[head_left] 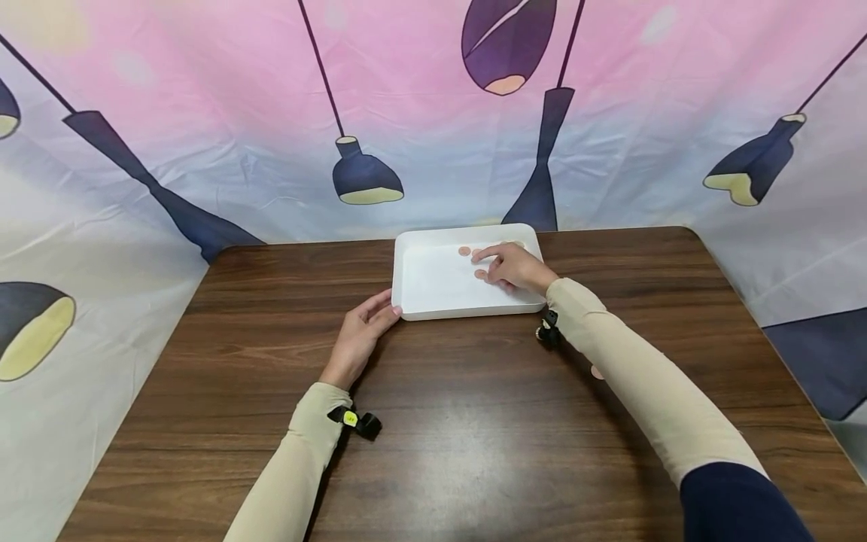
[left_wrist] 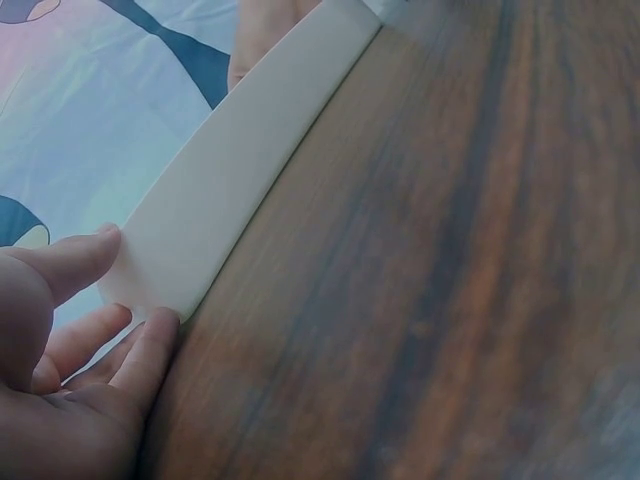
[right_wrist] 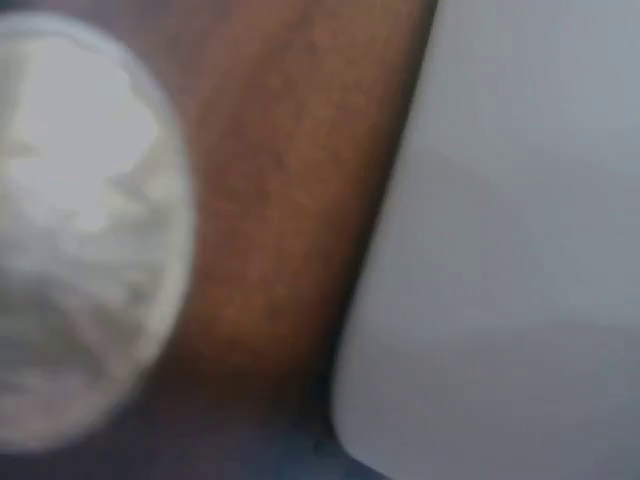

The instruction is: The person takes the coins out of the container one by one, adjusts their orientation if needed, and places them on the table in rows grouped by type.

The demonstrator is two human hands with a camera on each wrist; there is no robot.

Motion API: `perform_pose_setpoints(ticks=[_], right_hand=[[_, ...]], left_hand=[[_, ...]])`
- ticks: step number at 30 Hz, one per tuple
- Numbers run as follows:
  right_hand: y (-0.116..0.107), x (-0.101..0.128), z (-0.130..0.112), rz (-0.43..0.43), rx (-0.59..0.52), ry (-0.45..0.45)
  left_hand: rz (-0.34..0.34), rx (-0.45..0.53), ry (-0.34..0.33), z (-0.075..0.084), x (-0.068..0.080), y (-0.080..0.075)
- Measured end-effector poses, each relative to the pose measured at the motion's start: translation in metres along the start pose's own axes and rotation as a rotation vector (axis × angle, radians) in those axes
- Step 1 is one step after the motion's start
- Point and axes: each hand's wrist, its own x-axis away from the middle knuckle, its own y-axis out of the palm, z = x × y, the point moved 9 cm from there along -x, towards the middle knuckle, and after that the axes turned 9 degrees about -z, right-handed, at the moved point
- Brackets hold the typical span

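So the white tray [head_left: 433, 282] is sitting at the far edge of the wood-grain table [head_left: 447, 391], right up near the backdrop cloth [head_left: 237, 98] with the lamps [head_left: 366, 177] printed on it. The left hand [head_left: 359, 335] is gripping the tray's near left corner, thumb and fingers bracketing it. The right hand [head_left: 515, 267] is reaching in over the tray's right half, index finger pointing out and the other fingers bending down. A few small pinkish-tan discs [head_left: 463, 251] are lying in there: one is resting clear of the hand, one is sitting right by the index fingertip, another is showing at the bent fingers. Can't tell if those fingers are pinching that one or just touching it, tbh. One stray disc [head_left: 597, 372] is lying out on the table, partly hiding behind the right sleeve [head_left: 650, 376]. The right wrist view is catching the outside of the tray plus a shiny round thing [right_wrist: 90, 230] (way too blurry for me to be naming it).
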Motion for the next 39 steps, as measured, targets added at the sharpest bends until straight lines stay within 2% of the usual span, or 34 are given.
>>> perform_pose_setpoints(ticks=[15, 20, 23, 26, 39], right_hand=[[-0.006, -0.019, -0.002, -0.022, 0.058, 0.088], [-0.002, -0.018, -0.011, -0.010, 0.188, 0.049], [-0.002, -0.014, -0.016, 0.037, 0.299, 0.001], [-0.003, -0.008, -0.016, 0.078, 0.356, -0.030], [-0.002, -0.002, -0.011, 0.093, 0.312, 0.008]], left_hand=[[0.021, 0.013, 0.008, 0.000, 0.001, -0.004], [0.019, 0.013, 0.013, 0.001, 0.002, -0.003], [0.013, 0.011, 0.011, 0.001, 0.001, -0.002], [0.008, 0.011, 0.018, 0.000, 0.000, 0.000], [0.004, 0.015, 0.026, 0.000, 0.000, 0.000]])
